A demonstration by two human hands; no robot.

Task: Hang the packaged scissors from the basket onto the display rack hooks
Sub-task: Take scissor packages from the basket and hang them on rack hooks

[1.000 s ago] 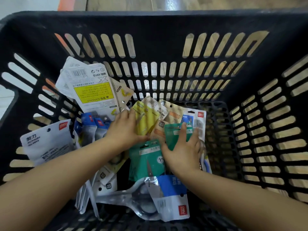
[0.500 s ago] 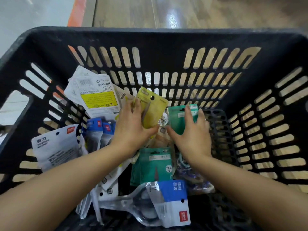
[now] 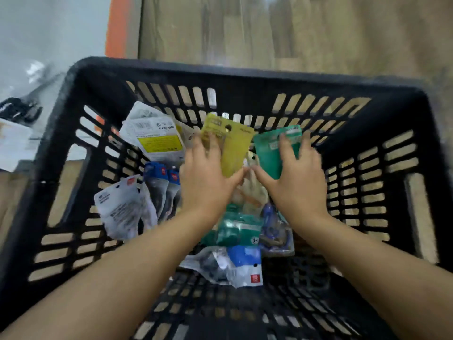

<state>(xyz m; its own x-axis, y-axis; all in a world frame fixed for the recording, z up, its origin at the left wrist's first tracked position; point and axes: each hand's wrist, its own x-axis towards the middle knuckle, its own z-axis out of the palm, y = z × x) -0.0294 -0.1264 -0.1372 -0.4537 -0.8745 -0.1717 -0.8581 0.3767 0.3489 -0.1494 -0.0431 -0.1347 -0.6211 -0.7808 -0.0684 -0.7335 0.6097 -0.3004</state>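
place: a shop | clue: a black shopping basket [image 3: 235,77] with slotted walls | inside the basket: many hang-hole packets [image 3: 228,148] like things for sale | under the basket: wood-look floor [image 3: 294,33] | beyond its far-left corner: orange stripe [image 3: 117,25]

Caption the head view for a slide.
Left hand lifts a yellow pack and right hand a green pack from the black basket of packaged scissors.

We see a black slotted plastic basket [image 3: 81,133] with a matt, slightly grainy look, standing on a wood-grain floor [image 3: 294,33] with a soft sheen. Inside, the yellow card-backed packet [image 3: 235,148] and green packet [image 3: 269,153] look matt, while the clear plastic pouch with a blue header [image 3: 235,263] shines glossy and crinkled.
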